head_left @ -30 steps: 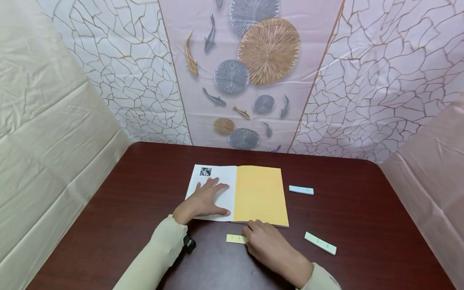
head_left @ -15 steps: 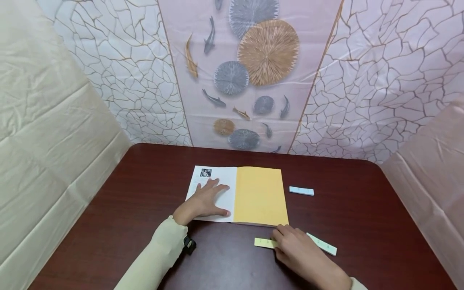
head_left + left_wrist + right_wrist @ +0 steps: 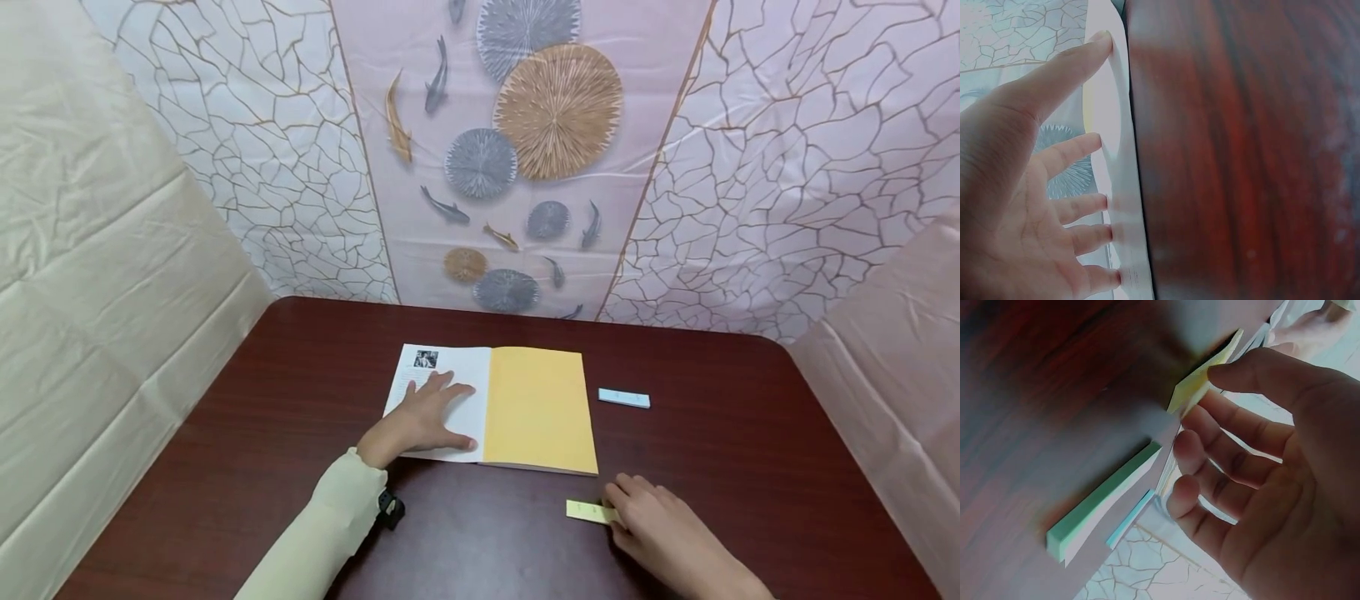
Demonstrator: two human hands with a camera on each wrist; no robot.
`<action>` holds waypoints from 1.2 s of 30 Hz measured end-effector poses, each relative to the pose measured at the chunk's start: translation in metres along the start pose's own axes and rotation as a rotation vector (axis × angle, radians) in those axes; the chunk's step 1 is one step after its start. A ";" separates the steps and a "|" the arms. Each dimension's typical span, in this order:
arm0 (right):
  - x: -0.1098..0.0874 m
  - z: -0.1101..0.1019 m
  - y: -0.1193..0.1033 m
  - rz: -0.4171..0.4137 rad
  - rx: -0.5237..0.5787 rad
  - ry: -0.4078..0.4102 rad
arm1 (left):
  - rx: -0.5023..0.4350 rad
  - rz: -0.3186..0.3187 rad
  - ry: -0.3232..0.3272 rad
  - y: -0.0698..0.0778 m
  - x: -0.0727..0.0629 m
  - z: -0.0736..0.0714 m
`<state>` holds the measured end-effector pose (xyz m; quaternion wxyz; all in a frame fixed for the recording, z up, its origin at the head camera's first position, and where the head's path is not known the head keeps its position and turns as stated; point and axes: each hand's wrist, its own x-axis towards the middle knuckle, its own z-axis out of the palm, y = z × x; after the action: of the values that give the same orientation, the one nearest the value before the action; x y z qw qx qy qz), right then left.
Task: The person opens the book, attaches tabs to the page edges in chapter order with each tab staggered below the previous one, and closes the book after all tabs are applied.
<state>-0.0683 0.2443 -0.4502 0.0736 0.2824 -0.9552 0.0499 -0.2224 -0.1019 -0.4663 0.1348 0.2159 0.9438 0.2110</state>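
Note:
An open book lies on the table, its left page (image 3: 450, 367) white with a small photo and its right page (image 3: 536, 408) plain yellow. My left hand (image 3: 423, 417) rests on the white page with fingers spread, as the left wrist view also shows. My right hand (image 3: 667, 525) is right of the book's lower corner. Between its thumb and fingers it pinches a yellow sticky note pad (image 3: 588, 511), a narrow strip whose left end sticks out. In the right wrist view, a green sticky note pad (image 3: 1104, 500) lies beside that hand; the hand hides it in the head view.
A light blue sticky note pad (image 3: 624, 398) lies right of the book on the dark wooden table (image 3: 315, 358). Patterned cloth (image 3: 300, 167) hangs behind the table, with plain cloth at both sides. A black wristband (image 3: 391, 508) is on the left wrist.
My right hand has slid the yellow sticky note pad rightward from below the book's middle, now covering the green pad in the head view. The left hand stays on the page.

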 end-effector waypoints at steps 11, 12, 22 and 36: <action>-0.015 -0.005 0.011 0.095 0.018 -0.020 | -0.005 -0.001 -0.004 0.000 -0.002 0.002; -0.017 -0.006 0.013 0.113 0.013 -0.008 | -0.005 -0.002 -0.005 -0.001 -0.003 0.003; -0.029 -0.009 0.041 0.389 0.163 -0.158 | -0.010 0.000 0.004 -0.001 -0.002 0.005; -0.034 -0.002 0.055 0.460 0.233 -0.159 | -0.041 0.018 0.013 0.000 -0.004 0.001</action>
<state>-0.0698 0.3093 -0.4566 -0.0477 0.0673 -0.9848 0.1526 -0.2182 -0.1034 -0.4659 0.1311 0.2200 0.9382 0.2329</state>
